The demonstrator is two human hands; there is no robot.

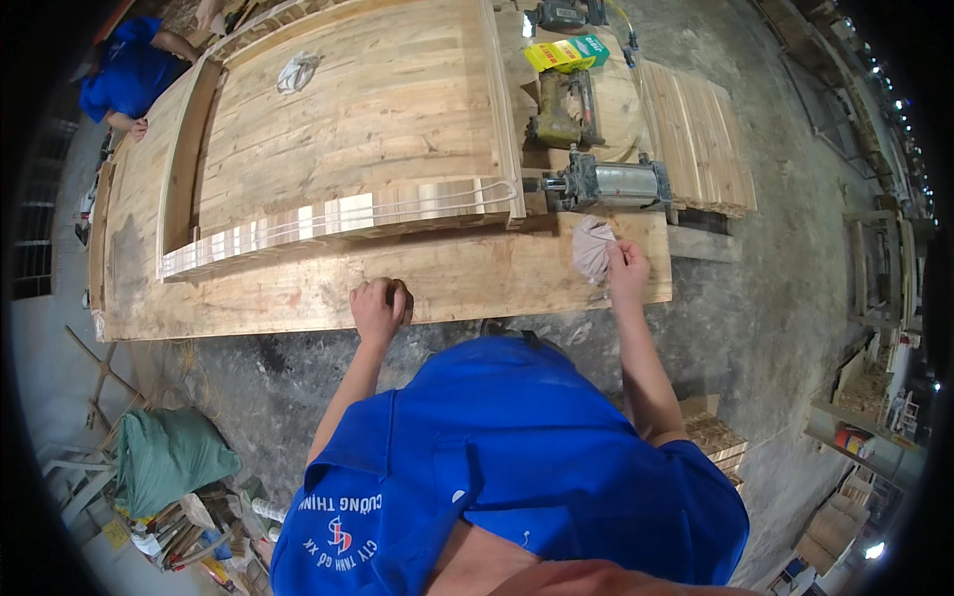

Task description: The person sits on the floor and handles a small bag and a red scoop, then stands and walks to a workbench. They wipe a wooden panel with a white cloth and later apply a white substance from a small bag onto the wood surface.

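My right hand (pixel 628 270) pinches the edge of a crumpled pale cloth (pixel 593 244), which lies on the near right corner of the wooden workbench (pixel 497 273). At the bench's front edge rests my left hand (pixel 378 310), its fingers curled; a dark patch shows by them, and whatever they hold is hidden. Beyond both hands stands a large wooden frame (pixel 338 226), its near side built of light and dark strips. A thin white line loops along that side. Just past the cloth, a metal cylinder clamp (pixel 616 184) sits against the frame's right end.
A nail gun (pixel 564 111), a yellow-green box (pixel 568 53) and a stack of wooden boards (pixel 699 139) are at the right. Another cloth (pixel 297 73) lies inside the frame. A co-worker in blue (pixel 134 70) stands far left. A green sack (pixel 171 459) is on the floor.
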